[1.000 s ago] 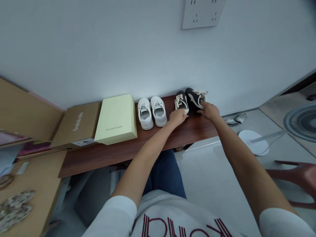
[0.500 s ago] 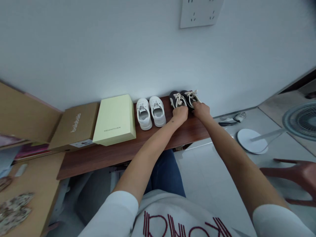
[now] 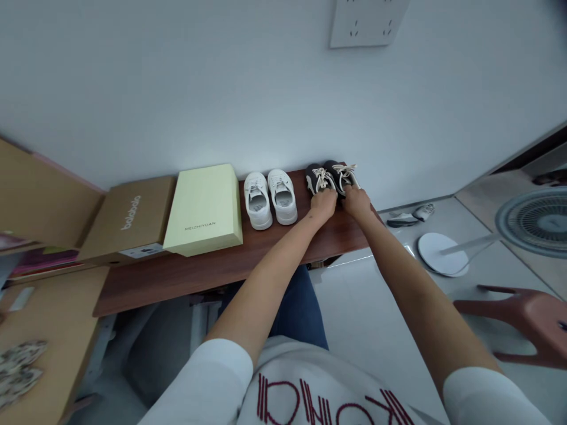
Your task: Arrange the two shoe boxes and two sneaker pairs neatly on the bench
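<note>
Two dark sneakers with cream laces stand side by side on the right end of a brown wooden shelf (image 3: 177, 287), toes toward the wall. My left hand (image 3: 323, 202) is closed on the heel of the left dark sneaker (image 3: 317, 176). The right dark sneaker (image 3: 340, 173) has its heel in my right hand (image 3: 355, 200), whose fingers reach into the opening. Both heels are largely hidden by my hands. Left of them, a pair of white sneakers (image 3: 283, 198) sits on the same shelf, apart from my hands.
A pale yellow shoebox (image 3: 206, 203) and a brown shoebox (image 3: 128, 215) stand on the shelf's left. To the right are a standing fan (image 3: 538, 221), a reddish plastic stool (image 3: 527, 313) and other shoes (image 3: 402, 220) on the floor. A wall socket (image 3: 365, 26) is above.
The right dark sneaker and my right hand have moved slightly left, closer to the left sneaker. My left hand stays at its sneaker. The view has shifted a little.
</note>
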A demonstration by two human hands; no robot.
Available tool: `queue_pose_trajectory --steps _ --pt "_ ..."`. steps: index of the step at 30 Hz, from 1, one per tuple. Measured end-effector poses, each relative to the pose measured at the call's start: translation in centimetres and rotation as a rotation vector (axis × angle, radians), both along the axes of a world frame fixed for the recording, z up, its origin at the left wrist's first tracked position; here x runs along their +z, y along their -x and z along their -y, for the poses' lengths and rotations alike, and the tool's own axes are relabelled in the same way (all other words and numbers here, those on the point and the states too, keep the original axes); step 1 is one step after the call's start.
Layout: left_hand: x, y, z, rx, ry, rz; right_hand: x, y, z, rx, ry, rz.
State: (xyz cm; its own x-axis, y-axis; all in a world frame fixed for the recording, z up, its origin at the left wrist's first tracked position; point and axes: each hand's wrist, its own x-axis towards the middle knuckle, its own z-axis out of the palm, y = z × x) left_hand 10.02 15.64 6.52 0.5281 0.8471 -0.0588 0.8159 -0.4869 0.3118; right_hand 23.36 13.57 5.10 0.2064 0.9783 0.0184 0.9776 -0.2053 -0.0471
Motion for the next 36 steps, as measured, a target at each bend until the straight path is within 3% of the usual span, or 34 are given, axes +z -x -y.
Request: queue_pose_trajectory --steps 6,10,13,18,21,23,25,27,29,31,33,35,36 --pt "-1.9 4.3 3.4 -0.016 -0.043 0.168 0.4 1.3 1.6 0.019 -0.146 -0.132" --pt "-3.4 9.3 7.5 -0.022 -0.062 0.331 1.0 4.1 3.0 0.090 -0.292 -0.173" --pt "-4.8 14.0 11.3 0.006 -0.060 0.460 0.6 7.6 4.8 0.230 -0.392 -0.284" --pt "-7.9 23.7 19.2 0.185 -0.033 0.602 -3.5 15.4 11.7 0.438 -0.468 -0.633" --pt "-9.3 29.3 24.8 0.373 -0.006 0.633 -7.1 19.7 17.8 0.411 -0.412 -0.825" --pt "-10.0 32.4 28.0 0.517 0.022 0.634 -9.4 21.5 21.5 0.367 -0.289 -0.919" --pt "-10.5 35.3 30.1 0.635 0.081 0.620 -11.4 22.1 24.1 0.441 -0.005 -0.969" --pt "-10.5 38.2 30.7 0.705 0.096 0.607 -12.5 21.9 25.3 0.537 0.286 -0.945" --pt "-9.6 41.2 29.7 0.734 0.019 0.632 -12.3 21.1 24.8 0.491 0.370 -0.866" --pt "-7.9 43.3 27.4 0.769 -0.114 0.682 -10.5 20.3 22.6 0.406 0.228 -0.816" --pt "-5.6 43.5 24.3 0.825 -0.233 0.743 -7.7 19.6 18.9 0.374 -0.034 -0.797" --pt "-3.2 40.9 20.9 0.817 -0.304 0.816 -5.0 19.4 14.3 0.312 -0.315 -0.736" --pt "-2.1 38.5 19.2 0.738 -0.324 0.844 -4.0 19.5 11.9 0.237 -0.424 -0.686"
